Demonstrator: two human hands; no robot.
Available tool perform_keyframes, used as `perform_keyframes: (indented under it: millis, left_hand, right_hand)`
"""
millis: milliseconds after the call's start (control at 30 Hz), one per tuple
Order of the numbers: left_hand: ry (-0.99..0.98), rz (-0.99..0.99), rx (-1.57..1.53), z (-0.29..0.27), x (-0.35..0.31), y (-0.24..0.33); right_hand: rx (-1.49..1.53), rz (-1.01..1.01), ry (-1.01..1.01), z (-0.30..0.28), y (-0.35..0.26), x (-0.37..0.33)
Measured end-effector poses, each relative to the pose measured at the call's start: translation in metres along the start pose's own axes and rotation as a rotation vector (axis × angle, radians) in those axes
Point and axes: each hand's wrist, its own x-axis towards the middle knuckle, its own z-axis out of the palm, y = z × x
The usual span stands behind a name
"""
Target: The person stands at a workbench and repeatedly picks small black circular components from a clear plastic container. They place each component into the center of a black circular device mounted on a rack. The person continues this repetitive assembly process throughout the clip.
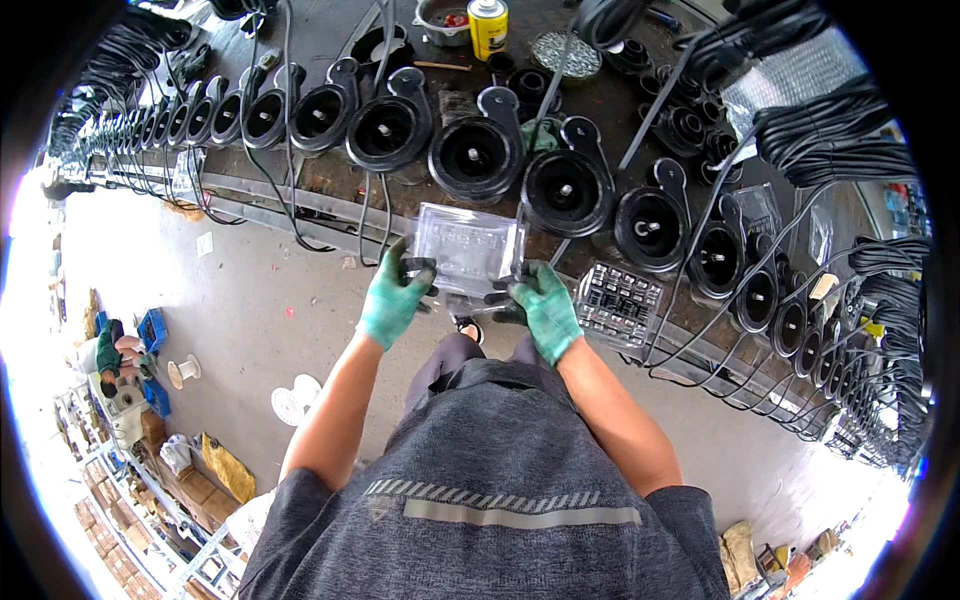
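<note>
I hold a clear plastic blister tray [468,248] in front of my chest, between both hands. My left hand [393,298], in a green glove with black fingertips, grips its left lower corner. My right hand [541,305], gloved the same way, grips its right lower corner. The tray hovers just below a long bench [330,185] lined with a curved row of round black spool holders [473,156]. A second clear tray with dark parts in its pockets [617,303] lies on the bench edge right of my right hand.
Black cable coils [830,130] pile up at the right and far left of the bench. A yellow spray can [488,27] and small dishes stand at the back. On the concrete floor at left are a person crouching [115,355], boxes and white reels [183,371].
</note>
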Motion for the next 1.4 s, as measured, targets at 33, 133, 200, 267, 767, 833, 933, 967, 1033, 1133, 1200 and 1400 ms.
perform_keyframes:
  millis: [33,133,200,267,767,833,933,967,1033,1133,1200,1400]
  left_hand:
    - [0.094,-0.074,0.163,-0.005,0.016,-0.012]
    - [0.166,0.165,0.72,-0.022,0.059,-0.055]
    - [0.16,0.253,0.938,-0.021,0.068,-0.053]
    - [0.149,0.253,0.991,-0.013,0.069,-0.039]
    - [-0.05,0.86,1.315,-0.043,0.073,-0.011]
    - [-0.45,0.95,1.479,-0.048,0.069,-0.001]
    - [-0.559,0.757,1.572,-0.05,0.071,-0.009]
    - [-0.554,0.775,1.557,-0.046,0.071,-0.008]
    - [-0.559,0.681,1.616,-0.039,0.065,-0.006]
    - [-0.524,0.688,1.559,-0.041,0.073,-0.022]
    - [-0.546,0.739,1.521,-0.043,0.073,-0.023]
    - [0.035,0.715,0.834,-0.049,0.085,-0.063]
  right_hand:
    - [-0.031,0.04,0.019,0.003,0.02,0.016]
    - [-0.309,0.092,0.099,0.008,0.033,0.031]
    - [-0.777,0.038,0.211,0.015,0.0,0.009]
    - [-0.834,-0.142,0.251,0.025,-0.014,0.0]
    - [-1.738,-0.361,-0.137,0.074,0.024,0.056]
    - [-1.745,-0.398,-0.117,0.074,0.026,0.06]
    - [-1.741,-0.436,-0.084,0.077,0.028,0.065]
    - [-1.741,-0.454,-0.066,0.073,0.03,0.066]
    - [-1.725,-0.509,-0.041,0.066,0.037,0.069]
    - [-1.669,-0.516,-0.137,0.062,0.026,0.068]
    - [-1.376,-0.541,-0.019,0.059,0.007,0.037]
    - [-1.193,-0.278,0.601,-0.05,-0.01,-0.052]
